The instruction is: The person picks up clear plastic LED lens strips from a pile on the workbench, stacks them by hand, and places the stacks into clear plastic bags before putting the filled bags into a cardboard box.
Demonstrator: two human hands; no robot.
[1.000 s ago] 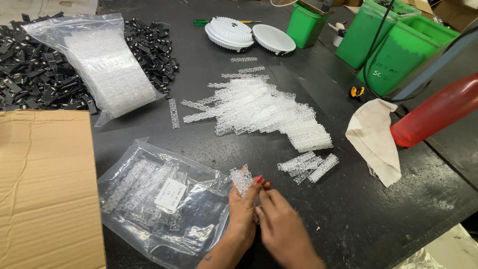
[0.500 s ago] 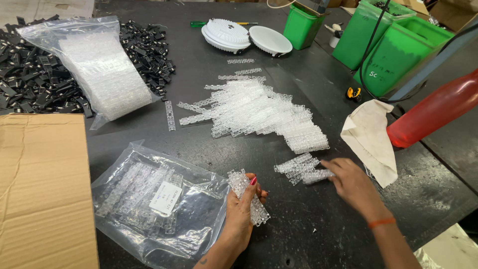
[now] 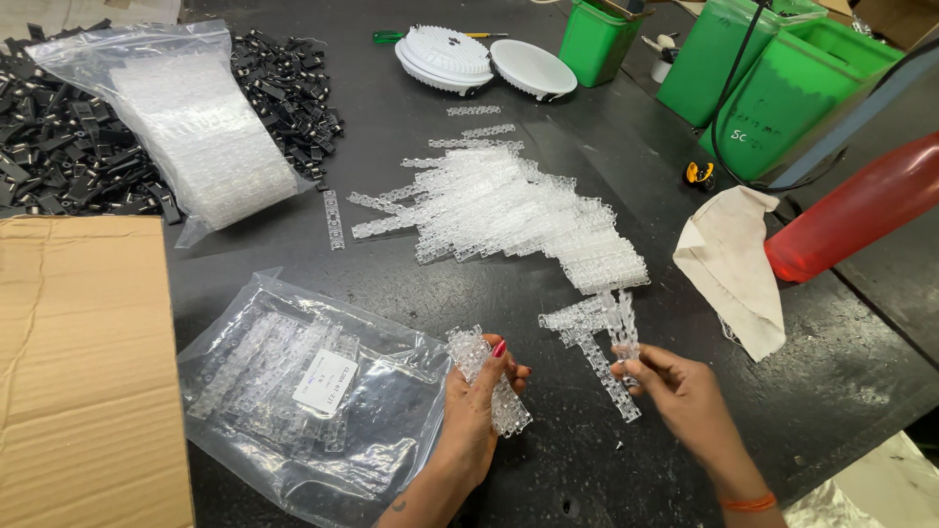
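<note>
Near the counter's front edge, my left hand [image 3: 474, 396] fingers are clamped on a stack of clear plastic strips [image 3: 489, 379], unchanged from a second ago. My right hand [image 3: 685, 391], which was reaching out half a second ago, has come back with fingers pinched on one clear strip [image 3: 624, 337] lifted from the small loose group [image 3: 582, 323]. Farther back, the main strip pile [image 3: 518, 210] lies mid-counter, so collection is proceeding.

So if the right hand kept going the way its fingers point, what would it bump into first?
The right hand points up and left across the table. First it would likely meet the small cluster of clear strips, one of which it already pinches. The big pile of clear strips lies beyond. Depth is hard to judge.
</note>
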